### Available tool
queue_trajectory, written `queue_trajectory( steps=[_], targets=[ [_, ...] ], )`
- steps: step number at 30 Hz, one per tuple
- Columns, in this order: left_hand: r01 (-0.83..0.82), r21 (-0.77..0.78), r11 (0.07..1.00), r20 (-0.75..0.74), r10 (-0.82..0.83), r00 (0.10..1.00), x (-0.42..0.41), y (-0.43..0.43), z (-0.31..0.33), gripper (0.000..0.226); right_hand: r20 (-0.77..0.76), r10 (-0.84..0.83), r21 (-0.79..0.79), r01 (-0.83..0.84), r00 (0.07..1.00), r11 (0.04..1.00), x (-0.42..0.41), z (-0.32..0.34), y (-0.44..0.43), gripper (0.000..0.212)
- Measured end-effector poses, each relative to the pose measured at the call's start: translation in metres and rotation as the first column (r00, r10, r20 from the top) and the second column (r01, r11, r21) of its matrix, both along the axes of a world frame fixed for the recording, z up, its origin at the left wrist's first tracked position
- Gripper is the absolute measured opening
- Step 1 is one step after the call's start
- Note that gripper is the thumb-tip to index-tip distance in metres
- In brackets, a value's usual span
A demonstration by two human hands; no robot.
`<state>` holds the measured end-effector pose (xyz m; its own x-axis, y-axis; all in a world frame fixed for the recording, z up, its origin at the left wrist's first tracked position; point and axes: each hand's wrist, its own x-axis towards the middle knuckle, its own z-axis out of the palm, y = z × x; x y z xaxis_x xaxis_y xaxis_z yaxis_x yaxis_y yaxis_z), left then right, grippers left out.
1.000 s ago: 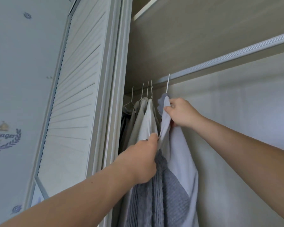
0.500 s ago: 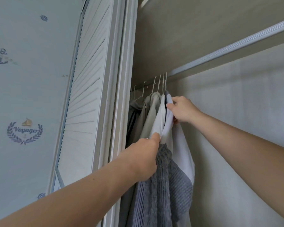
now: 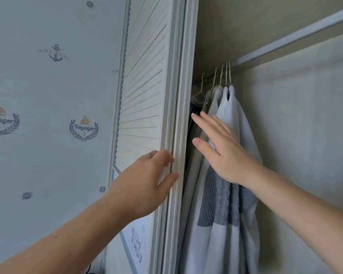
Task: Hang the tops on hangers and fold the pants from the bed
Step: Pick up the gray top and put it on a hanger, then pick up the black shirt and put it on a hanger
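White-and-grey knitted top [image 3: 238, 135] hangs from the grey wardrobe rail [image 3: 297, 35]; I judge it soft, light, best held at the shoulders. Right hand [image 3: 223, 153] lies flat against it; left hand [image 3: 147, 182] loosely curled at white louvred door [image 3: 143, 91], grip unclear.

Left hand [image 3: 149, 180], 7 o'clock: fingers loosely bent, tips at door [image 3: 143, 95] edge. Right hand [image 3: 220, 147], centre: flat, fingers straight, spread across front of tops [image 3: 236, 119]. Tops on hangers [image 3: 226, 74], bunched at rail [image 3: 295, 36] end, 1 o'clock. Wallpaper [image 3: 48, 95], 9 o'clock.
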<state>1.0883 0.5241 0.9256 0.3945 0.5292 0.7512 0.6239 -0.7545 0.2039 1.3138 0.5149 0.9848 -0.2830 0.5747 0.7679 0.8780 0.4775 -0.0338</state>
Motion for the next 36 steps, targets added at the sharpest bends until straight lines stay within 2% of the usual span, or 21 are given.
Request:
queue_trajectory(
  steps=[5,7,10,16,20,23,26,31,36],
  targets=[
    [-0.318,-0.019,0.948,-0.083,0.315,0.945,-0.100,-0.048,-0.071,0.064,0.177,0.070,-0.131,-0.047,0.982,0.990,-0.085,-0.073,-0.029,0.069],
    [-0.413,-0.066,0.908,-0.127,0.403,0.906,-0.143,-0.075,-0.100,0.070,0.234,0.113,-0.183,-0.070,0.966,0.981,-0.124,-0.104,-0.042,0.071],
    [-0.550,-0.124,0.826,-0.179,0.526,0.831,-0.208,-0.124,-0.145,0.073,0.241,0.222,-0.296,-0.146,0.945,0.944,-0.187,-0.152,-0.068,0.071],
    [-0.765,-0.250,0.593,-0.284,0.710,0.644,-0.321,-0.249,-0.226,0.078,0.195,0.456,-0.485,-0.318,0.868,0.815,-0.316,-0.238,-0.137,0.068],
    [-0.860,-0.348,0.374,-0.342,0.804,0.487,-0.385,-0.336,-0.280,0.078,0.145,0.595,-0.615,-0.399,0.790,0.680,-0.400,-0.293,-0.191,0.068],
    [-0.886,-0.422,0.191,-0.373,0.854,0.362,-0.421,-0.402,-0.319,0.080,0.112,0.691,-0.693,-0.442,0.714,0.569,-0.458,-0.333,-0.235,0.070],
    [-0.867,-0.495,0.051,-0.393,0.877,0.276,-0.445,-0.458,-0.352,0.078,0.044,0.764,-0.748,-0.486,0.644,0.453,-0.506,-0.369,-0.276,0.072],
    [-0.771,-0.596,-0.226,-0.446,0.891,0.083,-0.478,-0.561,-0.404,0.080,-0.034,0.879,-0.820,-0.517,0.476,0.248,-0.589,-0.422,-0.343,0.074],
    [-0.625,-0.665,-0.410,-0.481,0.875,-0.063,-0.500,-0.632,-0.431,0.088,-0.055,0.935,-0.878,-0.463,0.351,0.122,-0.657,-0.457,-0.382,0.076]
  ],
)
